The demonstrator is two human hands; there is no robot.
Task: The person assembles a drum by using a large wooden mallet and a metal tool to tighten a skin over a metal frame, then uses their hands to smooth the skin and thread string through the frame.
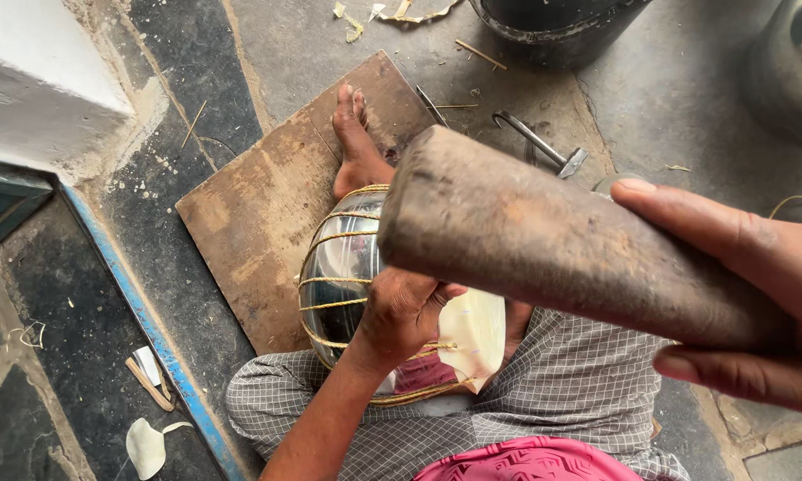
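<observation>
My right hand (757,294) grips a thick, worn wooden club (543,240), raised close to the camera and pointing left. Beneath it my left hand (401,312) rests on a shiny steel pot (343,267) that is bound with thin yellow cane strips. The pot lies on its side in my lap, against my checked cloth wrap (552,392). A pale leaf-like piece (476,334) sticks out beside the pot. My bare foot (356,142) stretches out over a brown wooden board (267,205) on the floor.
A metal tool with a bent handle (543,147) lies on the stone floor beyond the board. A dark round vessel (557,27) and a steel pot (793,62) stand at the top. Cane scraps litter the floor; a blue-edged step (142,321) runs along the left.
</observation>
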